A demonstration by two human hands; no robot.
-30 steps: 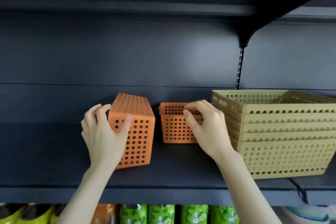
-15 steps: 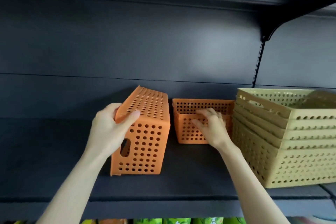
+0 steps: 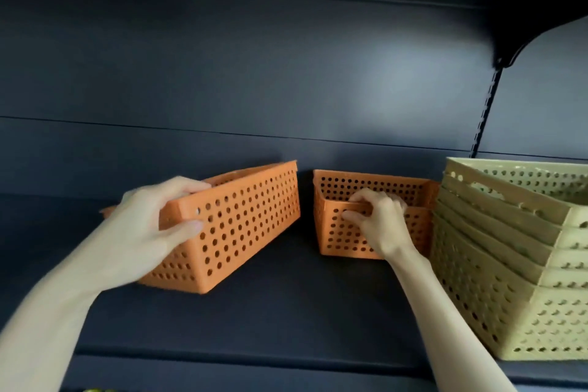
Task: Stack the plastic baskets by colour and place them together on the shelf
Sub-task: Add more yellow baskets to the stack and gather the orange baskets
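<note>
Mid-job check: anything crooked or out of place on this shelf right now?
Yes. The left orange perforated plastic basket, gripped by the left hand, sits tilted and skewed, not yet nested. The right orange basket, held by the right hand, stands upright against the neat stack of olive-yellow baskets.

Left orange basket (image 3: 241, 226) upright, skewed, held at near end; right orange basket (image 3: 375, 216) upright beside nested beige stack (image 3: 515, 258), on shelf (image 3: 286, 321).
</note>
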